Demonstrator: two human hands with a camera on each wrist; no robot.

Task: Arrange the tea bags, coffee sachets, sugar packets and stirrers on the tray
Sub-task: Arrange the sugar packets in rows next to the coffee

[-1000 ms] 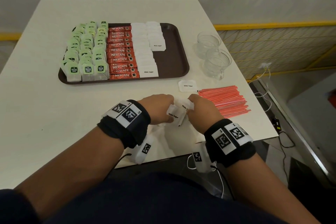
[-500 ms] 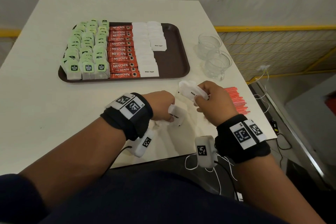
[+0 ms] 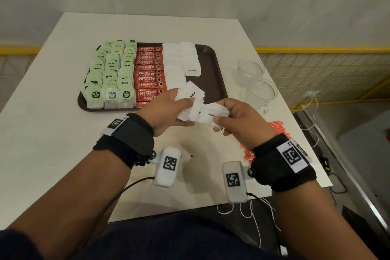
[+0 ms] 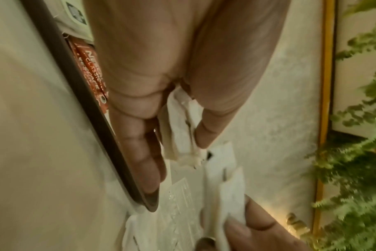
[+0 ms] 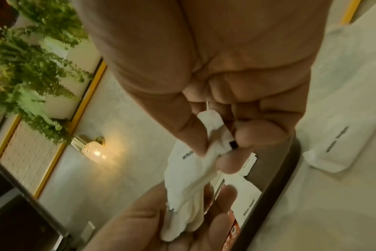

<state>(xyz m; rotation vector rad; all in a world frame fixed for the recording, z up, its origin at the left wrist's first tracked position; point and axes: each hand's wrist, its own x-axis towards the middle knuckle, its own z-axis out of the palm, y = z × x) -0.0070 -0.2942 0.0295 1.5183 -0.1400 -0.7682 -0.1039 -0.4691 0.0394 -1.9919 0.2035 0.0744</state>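
Tray [image 3: 213,59] holds tea bags [image 3: 109,74], coffee sachets [image 3: 148,74]; both hands pinch sugar packets [image 3: 202,110]

Two clear glass cups [image 3: 256,82] sat close together on the white table [image 3: 52,133], and a yellow rail [image 3: 320,49] ran behind.

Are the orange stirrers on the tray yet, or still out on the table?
Out. The orange stirrers lie on the white table, right of the brown tray.
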